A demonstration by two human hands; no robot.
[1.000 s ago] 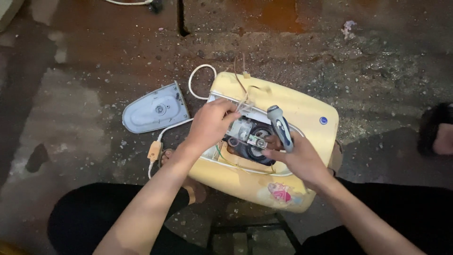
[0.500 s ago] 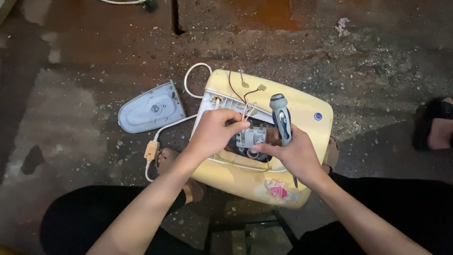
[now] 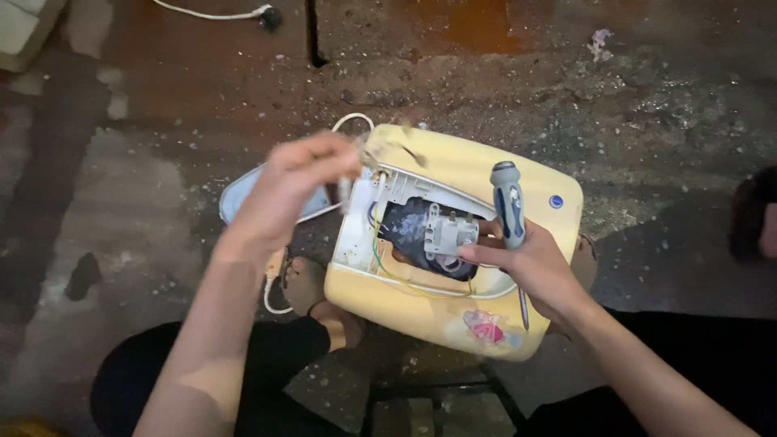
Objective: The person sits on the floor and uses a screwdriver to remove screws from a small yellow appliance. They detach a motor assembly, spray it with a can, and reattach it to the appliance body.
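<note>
I look down from my head and see my two hands over a yellow box point(image 3: 486, 174) that sits low in front of me, between my knees. The box is a yellow machine case with its cover off. Inside the open part I see a dark round hole, some thin wires point(image 3: 380, 263) and a small white part point(image 3: 447, 235) with metal bits.

My left hand point(image 3: 295, 190) is up in the air, above the left edge of the yellow box. Its fingers are pinched shut on something small and thin. That thing is blurry, so I cannot tell what it is.

My right hand point(image 3: 526, 267) rests on the right side of the open part. It is closed around a screwdriver point(image 3: 508, 206) with a grey and blue handle. The handle sticks up out of my fist and the thin metal shaft points down below it. My fingertips point(image 3: 477, 255) touch the small white part.

A grey oval cover point(image 3: 243, 198) lies on the floor just left of the box, partly behind my left arm. A white cord point(image 3: 348, 121) loops by the top left corner of the box. The floor point(image 3: 146, 121) is dirty, brown and grey, with crumbs of dust. Another white cord with a dark plug point(image 3: 267, 14) lies far up on the floor. At the right edge a foot in a dark sandal point(image 3: 757, 214) shows.
</note>
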